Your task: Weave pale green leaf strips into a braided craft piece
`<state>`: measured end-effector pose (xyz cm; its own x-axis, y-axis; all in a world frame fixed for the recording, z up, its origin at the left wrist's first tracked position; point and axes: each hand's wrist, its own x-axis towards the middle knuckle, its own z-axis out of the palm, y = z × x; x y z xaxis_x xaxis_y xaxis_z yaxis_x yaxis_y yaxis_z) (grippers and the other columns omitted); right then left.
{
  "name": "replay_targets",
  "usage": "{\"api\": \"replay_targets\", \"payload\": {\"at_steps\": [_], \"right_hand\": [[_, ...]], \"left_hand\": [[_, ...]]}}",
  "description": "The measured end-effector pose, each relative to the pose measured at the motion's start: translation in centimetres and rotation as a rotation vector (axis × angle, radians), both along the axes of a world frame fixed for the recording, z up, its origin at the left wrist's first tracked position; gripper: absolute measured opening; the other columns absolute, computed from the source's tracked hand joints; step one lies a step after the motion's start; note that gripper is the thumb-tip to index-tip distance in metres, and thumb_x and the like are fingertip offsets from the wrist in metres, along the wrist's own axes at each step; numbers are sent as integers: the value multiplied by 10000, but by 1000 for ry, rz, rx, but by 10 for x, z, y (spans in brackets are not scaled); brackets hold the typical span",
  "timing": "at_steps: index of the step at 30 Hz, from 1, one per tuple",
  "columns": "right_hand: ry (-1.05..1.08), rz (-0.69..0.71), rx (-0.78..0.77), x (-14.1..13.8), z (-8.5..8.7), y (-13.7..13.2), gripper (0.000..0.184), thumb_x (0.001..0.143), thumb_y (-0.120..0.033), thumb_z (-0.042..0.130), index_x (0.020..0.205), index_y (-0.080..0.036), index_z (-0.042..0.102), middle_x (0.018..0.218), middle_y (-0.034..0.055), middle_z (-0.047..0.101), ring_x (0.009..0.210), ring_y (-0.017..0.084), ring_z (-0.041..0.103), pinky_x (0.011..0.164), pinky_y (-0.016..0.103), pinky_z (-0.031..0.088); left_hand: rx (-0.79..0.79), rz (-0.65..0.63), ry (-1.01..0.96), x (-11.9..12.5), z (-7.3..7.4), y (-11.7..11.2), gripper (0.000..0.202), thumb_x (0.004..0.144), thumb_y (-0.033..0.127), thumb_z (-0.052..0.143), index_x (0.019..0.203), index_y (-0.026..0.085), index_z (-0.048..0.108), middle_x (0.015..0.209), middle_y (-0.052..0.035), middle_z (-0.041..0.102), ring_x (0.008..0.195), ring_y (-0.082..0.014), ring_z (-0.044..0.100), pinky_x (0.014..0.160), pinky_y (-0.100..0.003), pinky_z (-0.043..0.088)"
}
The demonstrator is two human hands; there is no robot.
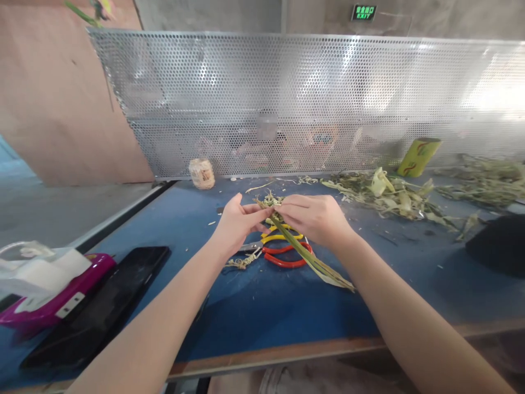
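Observation:
My left hand (pixel 235 224) and my right hand (pixel 318 219) meet over the middle of the blue table. Between their fingertips they pinch a bundle of long green and yellowish leaf strips (pixel 301 249), whose loose ends slant down toward my right forearm. The left thumb points upward, away from the pinch. Just below the hands lie scissors (pixel 287 264) with red and yellow handles, their metal blades pointing left. A short braided piece of plant fibre (pixel 241 264) lies beside the blades. Behind the fingertips sits a small heap of dry plant bits (pixel 273 200), partly hidden.
A roll of pale twine (pixel 202 173) stands at the back left. Dry leaves (pixel 394 197) and a yellow-green can (pixel 419 157) are at the back right, before a perforated metal screen (pixel 229 98). Left are a black phone (pixel 98 306) and a magenta tissue box (pixel 53 306); right, a dark object (pixel 498 246).

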<state>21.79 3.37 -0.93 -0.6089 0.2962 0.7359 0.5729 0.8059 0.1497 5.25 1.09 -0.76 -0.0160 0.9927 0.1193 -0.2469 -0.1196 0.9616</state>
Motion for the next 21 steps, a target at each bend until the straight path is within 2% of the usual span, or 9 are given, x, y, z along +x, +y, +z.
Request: {"api": "replay_targets", "payload": {"at_steps": [4, 10, 16, 21], "right_hand": [[192, 53, -167, -5, -3, 0, 171, 793, -208, 474, 769, -180, 642, 763, 23, 634, 666, 97, 547, 543, 200, 384], [362, 89, -331, -11, -6, 3, 133, 750, -209, 526, 669, -172, 624, 608, 4, 586, 513, 81, 459, 496, 212, 360], [291, -36, -356, -9, -3, 1, 94, 733, -206, 534, 655, -180, 579, 615, -9, 554, 516, 76, 430, 488, 204, 311], [205, -127, -303, -10, 1, -4, 89, 745, -193, 511, 668, -184, 553, 671, -15, 562, 538, 71, 440, 501, 194, 283]], "left_hand": [[45, 20, -1, 1, -1, 0, 1030, 650, -10, 609, 1338, 79, -152, 598, 4, 640, 385, -83, 521, 417, -218, 470], [82, 46, 71, 3, -1, -1, 1033, 642, 8, 619, 1341, 75, -138, 598, 10, 636, 405, -88, 541, 399, -189, 440], [96, 52, 102, 1, -2, -1, 1088, 618, 52, 665, 1344, 102, -144, 659, -11, 656, 441, -97, 559, 428, -204, 467], [93, 54, 78, 0, -3, 1, 1136, 593, 75, 698, 1342, 117, -156, 683, -27, 663, 495, -107, 570, 456, -210, 485]]}}
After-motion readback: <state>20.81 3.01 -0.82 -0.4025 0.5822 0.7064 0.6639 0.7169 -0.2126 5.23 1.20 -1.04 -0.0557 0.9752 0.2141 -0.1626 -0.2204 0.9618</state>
